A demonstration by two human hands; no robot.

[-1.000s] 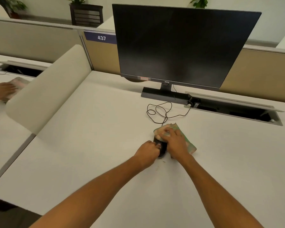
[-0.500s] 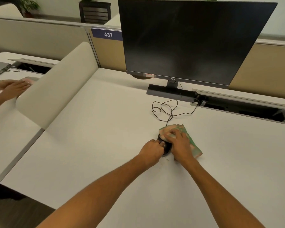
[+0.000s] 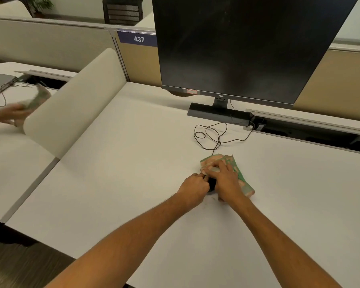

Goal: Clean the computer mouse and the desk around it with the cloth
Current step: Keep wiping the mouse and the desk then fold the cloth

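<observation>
- The mouse (image 3: 211, 183), small, light and rigid, sat on the table (image 3: 121, 183) between both hands; best pinched by its sides.
- The left hand (image 3: 193, 187) gripped its side; the right hand (image 3: 224, 181) pressed the soft cloth (image 3: 240, 175) over it.
- Compared with a second ago, the grip looked unchanged; only the view had shifted.

Left hand (image 3: 192, 187) grips the black mouse (image 3: 212, 185); right hand (image 3: 226, 180) presses the cloth (image 3: 240, 177) on it.

Black mouse (image 3: 212, 185); pink-green cloth (image 3: 242, 180)
</observation>
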